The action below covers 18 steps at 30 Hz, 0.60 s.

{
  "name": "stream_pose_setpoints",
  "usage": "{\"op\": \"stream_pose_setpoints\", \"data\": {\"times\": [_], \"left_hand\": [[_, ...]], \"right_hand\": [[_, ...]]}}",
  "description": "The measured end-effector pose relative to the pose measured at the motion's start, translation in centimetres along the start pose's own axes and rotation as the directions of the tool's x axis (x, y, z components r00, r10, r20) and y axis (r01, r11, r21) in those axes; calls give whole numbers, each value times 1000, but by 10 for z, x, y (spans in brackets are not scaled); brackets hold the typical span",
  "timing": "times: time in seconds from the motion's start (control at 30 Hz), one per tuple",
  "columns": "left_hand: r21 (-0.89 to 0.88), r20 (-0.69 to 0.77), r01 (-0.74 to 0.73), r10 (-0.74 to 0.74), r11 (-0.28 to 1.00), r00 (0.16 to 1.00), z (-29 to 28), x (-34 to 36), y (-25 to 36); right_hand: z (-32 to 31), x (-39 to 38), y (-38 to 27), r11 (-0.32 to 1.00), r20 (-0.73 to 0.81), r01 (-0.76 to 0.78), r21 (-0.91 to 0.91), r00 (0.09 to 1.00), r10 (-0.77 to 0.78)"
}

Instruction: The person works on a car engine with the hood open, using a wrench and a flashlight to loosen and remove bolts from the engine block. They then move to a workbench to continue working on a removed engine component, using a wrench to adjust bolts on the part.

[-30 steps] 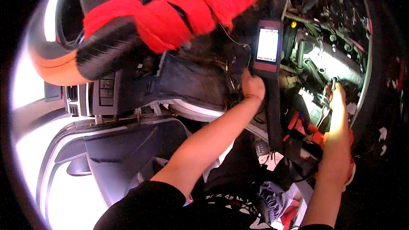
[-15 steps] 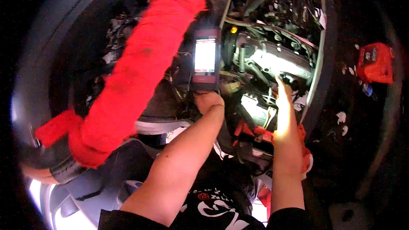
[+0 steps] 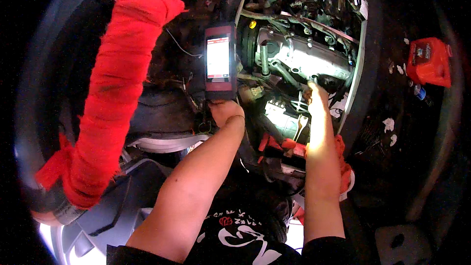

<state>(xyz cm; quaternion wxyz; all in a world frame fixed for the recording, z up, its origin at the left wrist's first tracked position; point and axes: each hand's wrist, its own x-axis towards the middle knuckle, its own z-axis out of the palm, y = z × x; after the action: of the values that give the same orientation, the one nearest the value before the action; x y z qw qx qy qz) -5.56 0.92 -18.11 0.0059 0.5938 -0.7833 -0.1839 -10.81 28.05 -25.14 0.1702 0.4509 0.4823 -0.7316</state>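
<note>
Over a dark engine bay (image 3: 360, 59), holds left hand (image 3: 227, 113) against the lower end of a red-and-black handheld screen (image 3: 219, 60), near the lit silver engine cover (image 3: 321, 59); reaches right hand (image 3: 318, 98) to that cover's lower edge. Cannot tell either grip, wide or narrow.

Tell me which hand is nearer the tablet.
Left. The left hand is at the lower edge of the tablet; the right hand is farther off to its right, by the engine.
</note>
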Motion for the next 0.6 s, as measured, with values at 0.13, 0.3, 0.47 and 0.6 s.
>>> {"op": "stream_pose_setpoints", "data": {"times": [0.13, 0.3, 0.47, 0.6], "left_hand": [[26, -9, -69, 69, 997, 998, 10, 9, -10], [43, -29, -5, 6, 999, 1000, 9, 5, -4], [24, -45, 95, -94, 995, 995, -11, -8, 14], [37, -85, 19, -15, 999, 996, -11, -9, 15]], "right_hand": [[2, -3, -2, 999, -58, -12, 33, 998, 14], [2, -1, -4, 997, -54, 58, 55, 997, -55], [3, 1, -3, 999, -21, 18, 33, 1000, -18], [5, 2, -2, 999, -29, 33, -14, 999, -33]]}}
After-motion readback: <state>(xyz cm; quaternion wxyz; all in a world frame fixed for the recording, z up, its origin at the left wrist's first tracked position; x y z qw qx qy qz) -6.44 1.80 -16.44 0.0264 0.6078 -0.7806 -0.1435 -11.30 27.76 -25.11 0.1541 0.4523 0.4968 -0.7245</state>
